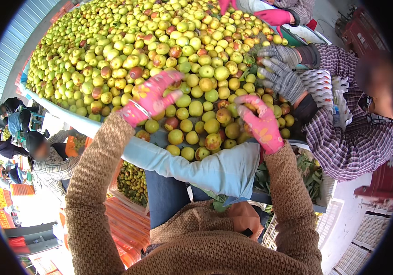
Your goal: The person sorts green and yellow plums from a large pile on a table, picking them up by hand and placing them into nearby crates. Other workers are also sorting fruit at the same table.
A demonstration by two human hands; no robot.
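Observation:
A deep heap of green and reddish-brown jujubes (pixel 195 108) covers the sorting table before me. My left hand (pixel 153 98), in a pink flowered glove, hovers over the near side of the heap with fingers spread and nothing visible in its grasp. To the right, my right hand (pixel 262 123) wears a matching glove. Its thumb and fingers curve down among the jujubes near the table's front edge; whether it grips one is hidden beneath the palm. Pale blue cloth padding (pixel 182 168) wraps the table rim below both hands.
At right, a co-worker's grey-gloved hands (pixel 282 75) reach into the heap, close to my right hand. Another person's pink-gloved hand (pixel 274 17) is at the far edge. A crate of jujubes (pixel 133 182) stands below the rim, and leaves (pixel 308 172) fill a container at lower right.

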